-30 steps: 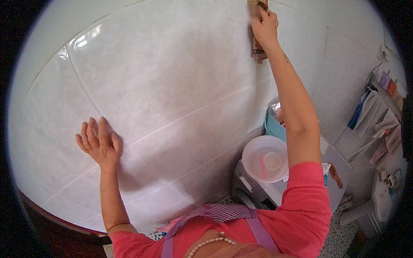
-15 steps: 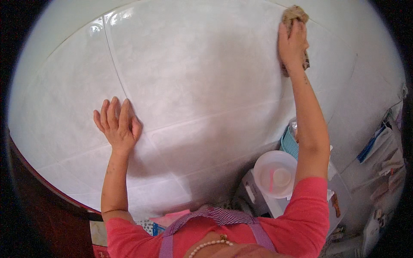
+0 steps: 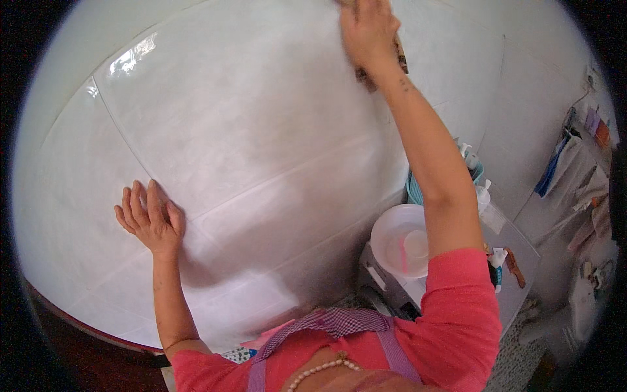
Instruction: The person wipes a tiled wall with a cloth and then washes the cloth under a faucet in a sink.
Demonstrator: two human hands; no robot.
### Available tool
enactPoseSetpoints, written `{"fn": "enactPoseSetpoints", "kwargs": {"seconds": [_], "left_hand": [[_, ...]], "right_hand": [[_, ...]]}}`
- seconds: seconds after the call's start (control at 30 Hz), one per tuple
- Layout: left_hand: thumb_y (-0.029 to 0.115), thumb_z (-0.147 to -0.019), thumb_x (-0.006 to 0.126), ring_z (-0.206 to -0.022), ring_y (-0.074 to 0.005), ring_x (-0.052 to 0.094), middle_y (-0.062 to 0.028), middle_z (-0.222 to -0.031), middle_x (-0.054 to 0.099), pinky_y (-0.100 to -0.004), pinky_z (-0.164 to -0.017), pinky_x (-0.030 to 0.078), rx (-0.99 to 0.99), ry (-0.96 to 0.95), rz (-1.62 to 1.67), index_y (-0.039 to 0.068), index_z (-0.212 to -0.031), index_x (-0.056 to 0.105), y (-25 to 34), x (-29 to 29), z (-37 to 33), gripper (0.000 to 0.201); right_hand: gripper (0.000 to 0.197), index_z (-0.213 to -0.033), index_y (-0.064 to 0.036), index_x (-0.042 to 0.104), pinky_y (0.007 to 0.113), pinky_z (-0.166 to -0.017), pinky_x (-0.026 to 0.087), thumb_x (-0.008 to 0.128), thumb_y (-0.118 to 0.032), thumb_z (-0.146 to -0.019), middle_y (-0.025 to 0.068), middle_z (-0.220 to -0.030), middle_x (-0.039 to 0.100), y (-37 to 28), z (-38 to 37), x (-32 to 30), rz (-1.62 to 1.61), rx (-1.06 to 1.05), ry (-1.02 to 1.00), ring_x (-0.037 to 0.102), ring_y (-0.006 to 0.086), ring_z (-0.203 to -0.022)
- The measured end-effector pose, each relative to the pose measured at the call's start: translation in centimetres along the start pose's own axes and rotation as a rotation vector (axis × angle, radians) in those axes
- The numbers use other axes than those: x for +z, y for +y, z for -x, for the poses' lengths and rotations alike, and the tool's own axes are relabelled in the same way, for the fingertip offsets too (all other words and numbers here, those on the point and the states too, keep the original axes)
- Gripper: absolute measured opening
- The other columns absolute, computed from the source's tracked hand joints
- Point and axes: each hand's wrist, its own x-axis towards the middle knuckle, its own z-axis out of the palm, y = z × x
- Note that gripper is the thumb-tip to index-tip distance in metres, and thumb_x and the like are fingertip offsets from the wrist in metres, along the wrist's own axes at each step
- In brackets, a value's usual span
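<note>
1. The right hand [image 3: 371,36] is holding a brown cloth [image 3: 401,57] against the shiny white wall [image 3: 248,117], high up. Its fingertips are running off the view, so I cannot tell how tight it is squeezing.
2. The cloth is looking soft, light and bendy, not easy to break. Holding its middle under a flat palm is seeming best; its loose ends may be slipping.
3. The left hand [image 3: 149,215] is resting on the wall, wide and holding nothing.
4. A white tub [image 3: 384,238] is sitting below the right arm.
</note>
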Motion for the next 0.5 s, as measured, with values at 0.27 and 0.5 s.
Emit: {"fn": "enactPoseSetpoints", "kwargs": {"seconds": [0.27, 0.5], "left_hand": [[0.018, -0.080, 0.049, -0.131, -0.0263, 0.033, -0.0087, -0.136, 0.042, -0.0464, -0.111, 0.016, 0.015, -0.017, 0.003, 0.014, -0.126, 0.054, -0.1, -0.9, 0.6, 0.046], [0.018, -0.081, 0.048, -0.133, -0.0275, 0.031, -0.0098, -0.136, 0.042, -0.0469, -0.112, 0.016, 0.033, -0.028, -0.024, 0.011, -0.126, 0.053, 0.2, -1.0, 0.0, 0.046]], "right_hand": [[0.048, -0.142, 0.0008, 0.025, 0.037, -0.108, 0.029, 0.034, -0.021, -0.100, 0.0202, -0.142, 0.036, 1.8, 2.3, -2.0, 0.315, 0.172, -0.225, 0.036, 0.0298, -0.131], [0.047, -0.138, 0.0004, 0.029, 0.041, -0.106, 0.029, 0.034, -0.024, -0.098, 0.0226, -0.138, 0.037, 14.7, -0.2, -4.2, 0.512, 0.230, 0.070, 0.037, 0.0337, -0.127]]}}
